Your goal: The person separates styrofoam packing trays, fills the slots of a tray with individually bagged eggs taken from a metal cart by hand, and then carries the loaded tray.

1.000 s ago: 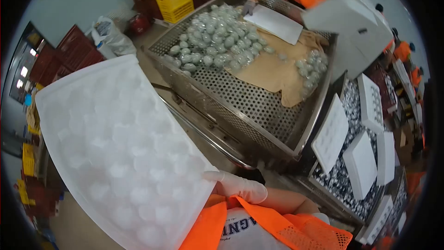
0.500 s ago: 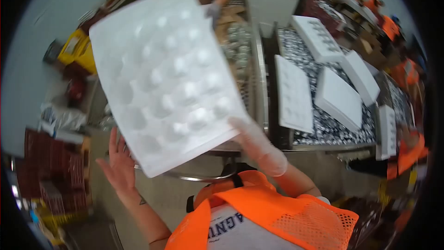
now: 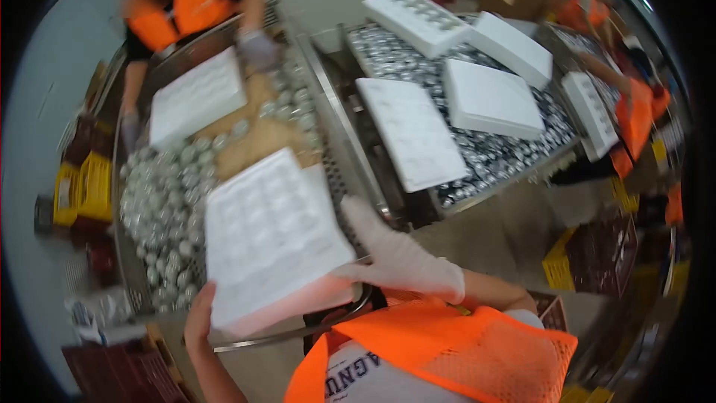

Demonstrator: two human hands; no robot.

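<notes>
A white foam tray (image 3: 272, 231) with rows of round hollows lies tilted in front of me, over the near end of a metal sorting table (image 3: 339, 116). My left hand (image 3: 200, 315), bare, is closed at its near left corner, fingers partly hidden by the edge. On the other side my right hand (image 3: 399, 257), in a whitish glove, is open: the fingers stretch past the tray's right edge and the thumb touches its near side. Clear glass-like balls (image 3: 168, 205) are heaped left of the tray, beside brown cardboard (image 3: 250, 123).
Across the table, a co-worker in an orange vest (image 3: 195, 4) has gloved hands near another foam tray (image 3: 198, 97). To the right, a second table holds silvery small pieces (image 3: 391, 52) and several white foam blocks (image 3: 492, 101). Yellow crates (image 3: 93, 186) stand at left.
The foam tray has come down from in front of my view onto the table area. My left hand has moved from spread and apart to its corner. The view has turned right.
</notes>
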